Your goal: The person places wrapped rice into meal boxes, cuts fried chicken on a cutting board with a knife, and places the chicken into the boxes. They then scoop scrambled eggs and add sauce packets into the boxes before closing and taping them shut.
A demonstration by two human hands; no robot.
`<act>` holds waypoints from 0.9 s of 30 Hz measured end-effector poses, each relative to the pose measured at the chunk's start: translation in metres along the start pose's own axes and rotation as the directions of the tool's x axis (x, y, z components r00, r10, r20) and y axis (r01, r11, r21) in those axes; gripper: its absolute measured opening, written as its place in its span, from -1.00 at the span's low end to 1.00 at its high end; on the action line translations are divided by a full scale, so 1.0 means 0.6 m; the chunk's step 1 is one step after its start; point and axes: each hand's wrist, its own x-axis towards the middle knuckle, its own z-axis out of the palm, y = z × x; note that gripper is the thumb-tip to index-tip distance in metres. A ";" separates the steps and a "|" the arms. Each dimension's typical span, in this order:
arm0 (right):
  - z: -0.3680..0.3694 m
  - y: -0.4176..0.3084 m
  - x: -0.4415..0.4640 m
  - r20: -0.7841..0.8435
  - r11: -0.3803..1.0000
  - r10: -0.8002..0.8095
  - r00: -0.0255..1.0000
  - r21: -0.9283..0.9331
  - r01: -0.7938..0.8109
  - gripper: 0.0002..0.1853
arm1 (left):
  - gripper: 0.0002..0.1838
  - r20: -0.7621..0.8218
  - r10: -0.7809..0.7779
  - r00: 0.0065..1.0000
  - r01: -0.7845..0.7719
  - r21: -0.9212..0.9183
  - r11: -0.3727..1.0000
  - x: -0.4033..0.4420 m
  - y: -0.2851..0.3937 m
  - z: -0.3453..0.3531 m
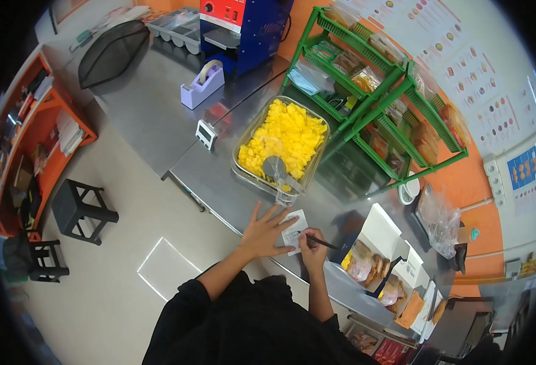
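On the steel table's front part lies a white paper slip (294, 226) with small print or writing on it. My left hand (263, 232) is open, its fingers spread flat and touching the slip's left side. My right hand (312, 250) is closed around a dark pen (321, 242), whose tip is at the slip. Just beyond the slip stands a metal tray (239, 171) heaped with yellow scrambled-egg-like food (289, 131). A scoop (274, 167) with a clear handle rests on the food, its handle over the tray's near edge.
Open boxes (379, 228) with packed food stand to the right. Behind the tray are green basket racks (347, 79). A lilac tape dispenser (202, 88), a white timer (206, 134) and a blue-and-red machine (243, 36) stand at the left and back. A black stool (82, 210) is on the floor.
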 end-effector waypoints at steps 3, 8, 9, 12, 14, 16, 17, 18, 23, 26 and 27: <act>0.007 -0.010 0.000 -0.029 0.999 0.001 1.000 0.035 0.000 -0.92 | -0.14 0.001 -0.003 1.000 0.003 -0.007 1.000 0.000 0.000 -0.003; 0.011 -0.007 -0.013 0.010 0.997 0.032 0.999 0.069 -0.033 -0.93 | -0.14 -0.010 -0.003 1.000 0.002 -0.021 1.000 0.000 -0.001 -0.002; 0.008 -0.007 -0.013 0.026 0.999 0.018 0.999 0.029 -0.019 -0.93 | -0.14 -0.011 -0.004 1.000 0.004 -0.021 1.000 -0.001 -0.001 -0.002; 0.010 -0.008 -0.013 0.048 1.000 0.009 0.999 -0.025 -0.007 -0.91 | -0.14 -0.020 0.000 1.000 0.000 -0.017 1.000 -0.002 -0.002 0.001; 0.010 -0.014 -0.010 0.053 0.999 0.011 0.999 -0.041 -0.009 -0.91 | -0.13 -0.006 0.003 1.000 -0.003 -0.006 1.000 -0.002 -0.002 0.002; 0.004 -0.021 -0.009 0.175 0.989 -0.017 0.984 -0.144 0.043 -0.91 | -0.12 -0.005 0.004 1.000 -0.004 -0.005 1.000 -0.001 0.000 -0.001; 0.006 -0.016 -0.010 0.175 0.989 -0.017 0.984 -0.144 0.043 -0.91 | -0.12 -0.004 0.005 1.000 -0.005 -0.001 1.000 -0.002 0.000 -0.002; 0.010 -0.013 -0.011 0.065 0.993 -0.034 0.997 -0.109 0.041 -0.91 | -0.12 -0.004 0.004 1.000 -0.004 -0.001 1.000 -0.002 0.000 -0.003; 0.007 -0.024 -0.011 0.090 1.000 0.028 0.996 -0.003 -0.028 -0.92 | -0.12 0.015 0.005 1.000 -0.004 -0.023 1.000 -0.002 -0.001 -0.003; 0.000 -0.021 -0.020 -0.036 0.995 0.062 0.997 0.081 -0.059 -0.92 | -0.13 0.043 0.027 0.999 -0.027 -0.010 1.000 -0.002 -0.003 -0.008; -0.003 -0.023 -0.025 0.009 0.996 0.057 0.998 0.062 -0.057 -0.92 | -0.13 0.044 0.032 0.999 -0.031 -0.011 0.999 -0.002 -0.002 -0.008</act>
